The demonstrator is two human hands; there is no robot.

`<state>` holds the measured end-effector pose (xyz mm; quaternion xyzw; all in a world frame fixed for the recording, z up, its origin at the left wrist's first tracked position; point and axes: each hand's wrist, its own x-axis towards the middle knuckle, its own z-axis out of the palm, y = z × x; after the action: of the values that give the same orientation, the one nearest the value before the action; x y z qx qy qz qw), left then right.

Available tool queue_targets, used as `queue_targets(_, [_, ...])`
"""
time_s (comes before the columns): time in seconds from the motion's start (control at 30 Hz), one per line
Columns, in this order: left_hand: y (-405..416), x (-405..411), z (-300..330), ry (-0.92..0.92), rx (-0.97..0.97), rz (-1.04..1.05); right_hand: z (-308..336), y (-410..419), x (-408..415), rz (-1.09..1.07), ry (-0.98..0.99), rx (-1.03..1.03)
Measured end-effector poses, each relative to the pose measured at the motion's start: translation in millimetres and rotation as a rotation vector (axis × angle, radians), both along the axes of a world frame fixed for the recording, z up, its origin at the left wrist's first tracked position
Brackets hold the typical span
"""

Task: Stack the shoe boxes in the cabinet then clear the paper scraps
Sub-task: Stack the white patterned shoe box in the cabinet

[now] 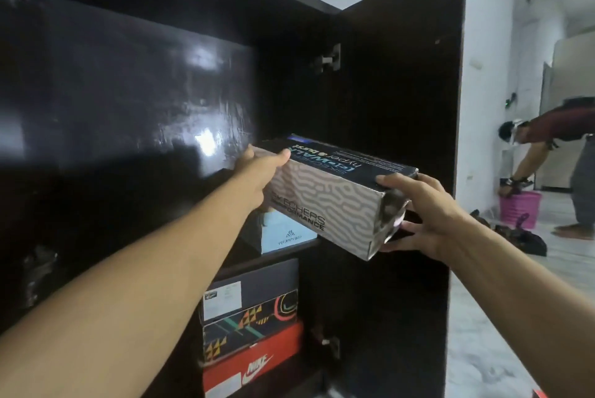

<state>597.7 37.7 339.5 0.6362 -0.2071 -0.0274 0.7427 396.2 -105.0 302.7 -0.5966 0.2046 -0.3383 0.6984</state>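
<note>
I hold one long cardboard Skechers box [325,201], grey with a pale wavy maze print and a dark glossy lid, at the mouth of the dark laminate cabinet [128,92]. My left hand [260,172] grips its far end, thumb on the lid; my right hand [428,214] clasps the near end, both arms outstretched. Beneath it sits one pale blue box [286,236]; on the shelf below, three stacked boxes [251,323].

Glossy dark wood cabinet [128,92]; matt cardboard shoe box [325,201]; metal hinge [330,58]; pink plastic basket [520,207].
</note>
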Motion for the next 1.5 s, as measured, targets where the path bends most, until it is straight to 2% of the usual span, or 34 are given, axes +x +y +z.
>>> queue_targets(0.17, [-27.7, 25.4, 18.8, -0.091, 0.020, -0.083, 31.5, -2.2, 66.9, -0.022, -0.066, 0.037])
queue_targets(0.4, [-54.3, 45.9, 16.9, -0.219, 0.222, -0.137, 49.4, -14.9, 153.7, 0.019, -0.088, 0.076])
queue_targets(0.63, [-63.4, 99.0, 10.0, -0.437, 0.316, 0.168, 38.5, -45.4, 214.3, 0.043, -0.010, -0.223])
queue_targets(0.73, [-61.0, 113.2, 8.2, -0.523, 0.371, 0.292, 27.3, -49.4, 234.6, 0.018, 0.102, -0.490])
queue_targets(0.83, [-57.8, 124.8, 5.0, -0.554, 0.438, 0.358, 15.9, -48.5, 248.0, 0.001, 0.184, -0.778])
queue_targets(0.93, [-56.7, 133.9, 2.6, -0.578, 0.540, 0.408, 4.7, -52.1, 256.3, 0.033, 0.239, -0.849])
queue_targets(1.03, [-58.1, 139.1, -6.2, -0.614, 0.623, 0.480, -2.6, -58.1, 263.3, 0.095, 0.346, -1.018])
queue_targets(1.2, [-54.7, 140.1, -17.9, -0.586, 0.672, 0.432, -1.7, -59.2, 262.9, 0.175, 0.381, -1.037])
queue_targets(1.3, [-48.6, 135.1, -23.4, -0.556, 0.712, 0.393, 3.3, -58.3, 253.6, 0.244, 0.495, -1.111])
queue_targets(1.5, [-34.2, 96.9, -21.4, -0.542, 0.803, 0.370, 7.4, -60.8, 218.8, 0.203, 0.624, -1.123])
